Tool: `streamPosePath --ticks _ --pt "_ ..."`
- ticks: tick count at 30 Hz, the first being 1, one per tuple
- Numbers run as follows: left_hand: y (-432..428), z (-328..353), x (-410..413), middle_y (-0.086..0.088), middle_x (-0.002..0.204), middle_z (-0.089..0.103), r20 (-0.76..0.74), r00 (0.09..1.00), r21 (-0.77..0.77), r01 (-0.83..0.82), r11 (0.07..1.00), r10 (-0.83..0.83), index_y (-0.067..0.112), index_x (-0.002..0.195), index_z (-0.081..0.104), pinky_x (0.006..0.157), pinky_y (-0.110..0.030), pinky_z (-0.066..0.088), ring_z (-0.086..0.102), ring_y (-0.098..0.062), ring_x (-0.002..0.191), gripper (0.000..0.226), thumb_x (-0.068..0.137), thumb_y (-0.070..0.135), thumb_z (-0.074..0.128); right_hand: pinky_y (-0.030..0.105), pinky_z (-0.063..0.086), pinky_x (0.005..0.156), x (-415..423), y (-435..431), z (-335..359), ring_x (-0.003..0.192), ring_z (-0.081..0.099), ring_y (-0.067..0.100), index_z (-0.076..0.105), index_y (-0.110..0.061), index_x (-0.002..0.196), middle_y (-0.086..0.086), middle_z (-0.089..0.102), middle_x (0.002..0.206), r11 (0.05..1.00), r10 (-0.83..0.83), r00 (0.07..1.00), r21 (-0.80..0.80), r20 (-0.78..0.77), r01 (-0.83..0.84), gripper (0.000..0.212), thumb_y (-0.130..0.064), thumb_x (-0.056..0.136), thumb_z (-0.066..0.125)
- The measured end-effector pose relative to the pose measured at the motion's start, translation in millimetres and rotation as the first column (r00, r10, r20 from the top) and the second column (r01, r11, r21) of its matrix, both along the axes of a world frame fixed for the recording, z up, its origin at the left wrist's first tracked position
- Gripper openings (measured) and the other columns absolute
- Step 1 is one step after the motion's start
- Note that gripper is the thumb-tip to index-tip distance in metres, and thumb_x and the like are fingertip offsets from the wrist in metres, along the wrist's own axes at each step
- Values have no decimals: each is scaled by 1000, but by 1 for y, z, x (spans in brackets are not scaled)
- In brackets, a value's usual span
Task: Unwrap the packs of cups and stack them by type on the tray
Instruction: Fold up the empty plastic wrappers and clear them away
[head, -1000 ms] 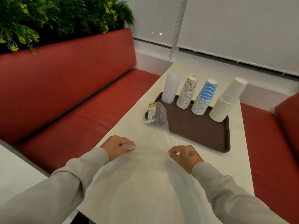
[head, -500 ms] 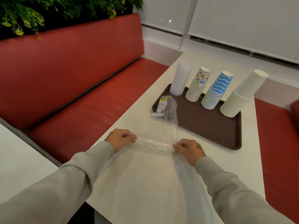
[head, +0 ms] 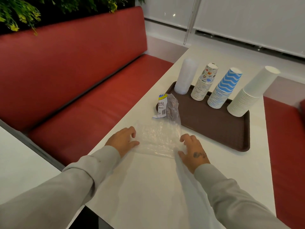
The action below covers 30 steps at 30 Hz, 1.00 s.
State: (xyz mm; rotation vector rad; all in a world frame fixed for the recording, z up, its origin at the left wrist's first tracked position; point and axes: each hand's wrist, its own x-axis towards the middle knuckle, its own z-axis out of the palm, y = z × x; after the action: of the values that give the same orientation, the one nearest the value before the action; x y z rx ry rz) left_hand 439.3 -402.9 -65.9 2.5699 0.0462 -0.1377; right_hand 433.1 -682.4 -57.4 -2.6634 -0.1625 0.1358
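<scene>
The left hand (head: 123, 140) and right hand (head: 192, 151) have released the clear wrapper (head: 158, 138).

four cup stacks (head: 224, 90) inverted on brown tray (head: 206, 124) | clear wrapper (head: 158, 138) flat beside tray

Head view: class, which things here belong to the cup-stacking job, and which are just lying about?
Job in hand: tray; clear cups; patterned cups; blue wavy cups; white cups; flat clear wrapper; labelled wrapper; left hand; right hand.
Lying about: red bench; plants; window blind.
</scene>
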Motion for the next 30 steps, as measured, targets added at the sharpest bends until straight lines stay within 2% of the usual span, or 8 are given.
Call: streamPosePath --ticks 5,7,11,14,16,21,24,30 --pt "17 -19 1 3 106 61 201 930 152 280 948 -307 19 107 75 80 -39 51 43 -10 100 20 98 26 58 35 45 71 0 -2 -8 82 49 23 77 -20 88 0 53 89 938 221 955 -312 200 -152 13 -9 81 73" --pt "23 -19 -1 5 104 65 255 902 155 317 936 -348 19 105 77 79 -38 54 44 -7 98 31 94 37 54 35 43 72 -1 -4 -9 84 50 23 77 -21 81 -1 52 92 905 261 936 -397 234 -153 6 -16 80 74" --pt "31 -11 -5 16 119 58 135 902 198 382 903 -411 26 119 69 95 -21 41 43 -2 112 59 75 57 44 40 22 112 -4 -13 -3 133 33 21 69 -27 117 -7 39 143 885 314 947 -381 68 -266 36 -46 90 52" --pt "32 -11 -2 9 104 69 272 835 267 412 871 -478 19 100 77 77 -25 56 47 -4 100 41 81 38 46 41 18 114 -2 -18 -2 136 35 20 63 -26 126 -11 43 144 844 380 925 -413 9 -343 40 -41 91 51" --pt "34 -14 0 6 97 73 295 831 246 411 878 -472 16 94 79 71 -25 57 49 -6 95 42 85 34 43 43 26 108 -1 -20 -5 129 48 24 69 -22 117 -7 58 134 859 369 929 -392 26 -330 31 -29 93 51" --pt "32 0 1 2 110 68 74 944 83 316 945 -322 19 114 70 96 -30 45 55 -15 103 44 97 44 39 32 38 104 -1 -19 0 120 55 20 69 -20 120 -7 63 128 945 250 968 -224 22 -239 32 -23 103 42" --pt "27 1 5 5 96 66 15 990 -76 138 988 -137 25 101 69 86 -27 45 57 -17 89 16 100 31 53 28 39 97 4 -16 6 113 54 21 67 -21 116 -1 65 118 994 99 993 -42 -70 -102 26 -25 103 45" --pt "19 -4 11 7 79 71 -61 996 -256 -74 964 60 26 91 66 79 -31 48 63 -20 83 12 98 30 57 27 42 74 20 -7 10 89 56 24 66 -26 99 3 67 98 987 -81 981 123 -176 104 19 -25 101 47"
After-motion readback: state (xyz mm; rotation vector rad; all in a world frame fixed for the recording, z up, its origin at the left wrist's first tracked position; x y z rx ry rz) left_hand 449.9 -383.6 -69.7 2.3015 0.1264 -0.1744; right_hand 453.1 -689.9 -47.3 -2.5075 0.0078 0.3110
